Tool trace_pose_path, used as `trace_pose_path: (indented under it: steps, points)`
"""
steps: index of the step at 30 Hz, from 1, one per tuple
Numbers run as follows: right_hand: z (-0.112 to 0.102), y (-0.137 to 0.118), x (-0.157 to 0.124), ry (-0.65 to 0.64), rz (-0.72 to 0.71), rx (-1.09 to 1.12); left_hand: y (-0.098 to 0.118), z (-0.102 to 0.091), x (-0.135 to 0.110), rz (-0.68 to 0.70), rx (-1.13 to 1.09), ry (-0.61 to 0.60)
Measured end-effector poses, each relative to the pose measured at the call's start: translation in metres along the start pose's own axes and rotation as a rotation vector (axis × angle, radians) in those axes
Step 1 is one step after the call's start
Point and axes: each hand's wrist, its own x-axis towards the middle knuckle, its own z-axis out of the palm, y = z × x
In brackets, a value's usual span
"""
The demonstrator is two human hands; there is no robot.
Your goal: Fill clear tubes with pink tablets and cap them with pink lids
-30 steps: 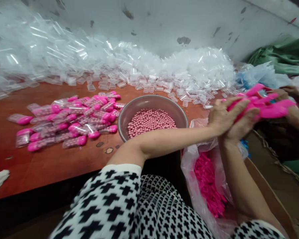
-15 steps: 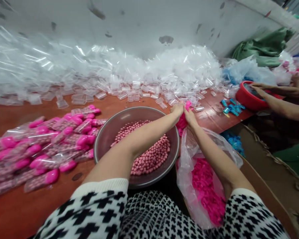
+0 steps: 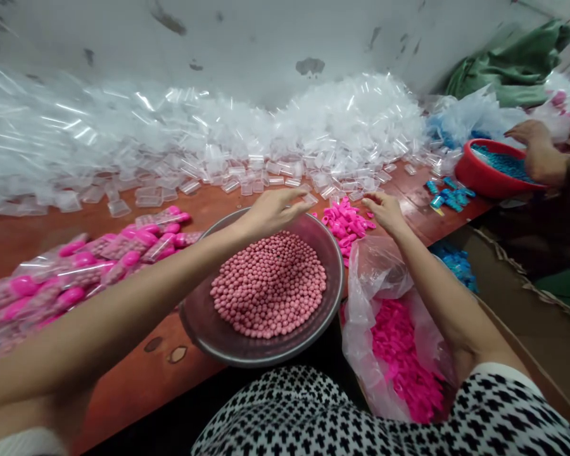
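Left hand (image 3: pixel 270 213) now over bowl (image 3: pixel 334 290), outstretched

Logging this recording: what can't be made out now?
Head view:
Pile of pink-capped clear plastic containers: cut by the left edge, partly covered by the left forearm.
Round grey bowl: far rim partly behind the left hand.
Bright pink plastic pieces: lower ones buried under upper ones.
Co-worker: lost in shadow, cut by right edge.
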Motion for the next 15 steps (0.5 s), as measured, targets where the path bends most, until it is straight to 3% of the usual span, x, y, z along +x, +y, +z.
trace_pose_path:
  steps: [3, 6, 10, 15]
  points:
    - [0.021, -0.022, 0.012, -0.108, -0.069, -0.081, -0.027, -0.021, -0.05, -0.099, 0.36, 0.01]
    - [0.051, -0.044, 0.033, -0.209, -0.136, -0.205, -0.043, -0.03, -0.086, -0.228, 0.583, -0.016]
    - [0.087, -0.063, 0.063, -0.303, -0.206, -0.369, -0.051, -0.037, -0.106, -0.392, 0.688, -0.043]
    - [0.102, -0.069, 0.091, -0.526, -0.454, -0.426, -0.073, -0.039, -0.115, -0.452, 0.59, -0.01]
